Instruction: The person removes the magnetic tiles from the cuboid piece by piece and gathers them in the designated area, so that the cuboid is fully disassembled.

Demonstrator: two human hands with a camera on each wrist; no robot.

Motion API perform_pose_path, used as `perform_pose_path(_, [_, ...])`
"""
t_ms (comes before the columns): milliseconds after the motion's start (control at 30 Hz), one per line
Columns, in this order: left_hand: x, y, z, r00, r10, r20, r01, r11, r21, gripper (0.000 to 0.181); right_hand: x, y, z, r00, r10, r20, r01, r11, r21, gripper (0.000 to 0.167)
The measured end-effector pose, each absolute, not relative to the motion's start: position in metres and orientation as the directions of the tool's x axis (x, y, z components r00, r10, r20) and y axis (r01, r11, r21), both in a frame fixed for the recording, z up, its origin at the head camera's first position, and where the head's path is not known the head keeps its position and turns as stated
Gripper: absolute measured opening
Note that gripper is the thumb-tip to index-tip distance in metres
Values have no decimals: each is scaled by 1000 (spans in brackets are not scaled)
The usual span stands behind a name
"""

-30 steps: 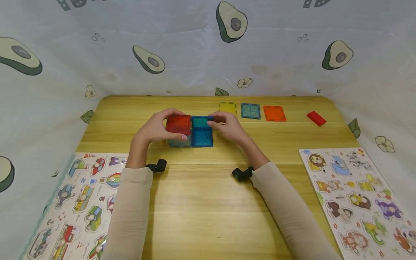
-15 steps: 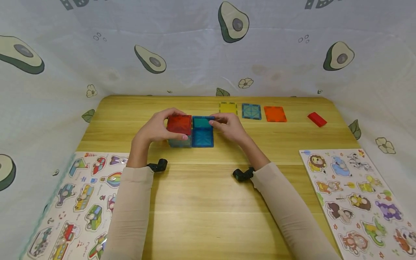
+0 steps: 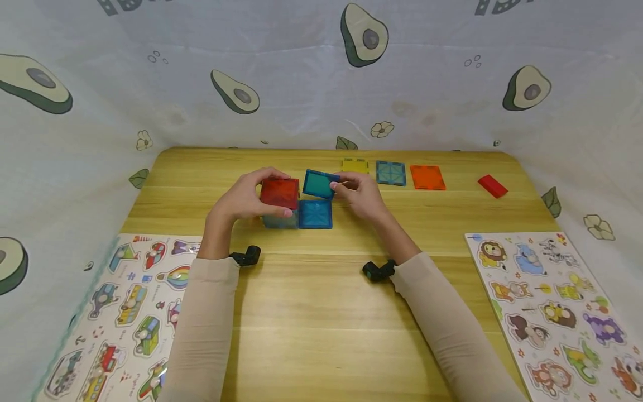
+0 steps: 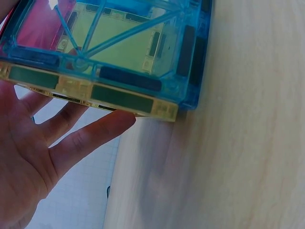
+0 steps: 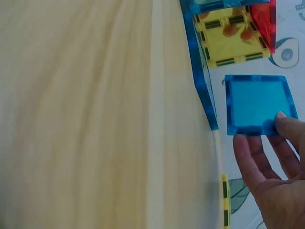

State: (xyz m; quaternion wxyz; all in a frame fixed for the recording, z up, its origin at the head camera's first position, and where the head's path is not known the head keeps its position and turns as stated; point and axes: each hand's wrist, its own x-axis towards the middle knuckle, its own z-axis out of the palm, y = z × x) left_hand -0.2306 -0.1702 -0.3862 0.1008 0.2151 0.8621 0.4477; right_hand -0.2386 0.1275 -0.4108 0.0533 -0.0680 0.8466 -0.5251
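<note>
My left hand holds a box of magnetic tiles, its thumb along the front and its other fingers around the left and back. The box has a red top tile, a pale blue front tile and a yellow side tile. Between thumb and fingers, my right hand pinches a blue magnetic tile, tilted and apart from the box in the right wrist view. Another blue tile lies flat on the table against the box's right side. Part of the box is hidden behind the left hand.
Along the table's back lie a yellow tile, a blue tile, an orange tile and a red block. Picture puzzle boards lie left and right. An avocado-print curtain stands behind.
The tile in my right hand has come away from the box and the flat blue tile, rising and tilting. My left hand keeps its hold on the box.
</note>
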Motion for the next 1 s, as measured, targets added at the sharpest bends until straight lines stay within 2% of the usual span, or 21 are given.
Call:
perform_pose_path(267, [-231,-170,-387,-885,465,25,289,508,811,72,-237,141,-404,-984,-160,81,-137,378,-916,36])
perform_pose_path(600, [-230,-176,-386,-912,410,17,257,538,803,76,-230,168,-391,-975,-160,155,-210,422,-882,40])
perform_pose_path(700, [-230,-178,-385,-922,388,24,256,559,789,77,-229,177,-391,-977,-166,138,-198,444,-874,39])
perform_pose_path(1000, [-231,-179,-387,-928,371,30,255,574,778,77,-229,196,-400,-971,-239,-23,-111,531,-840,39])
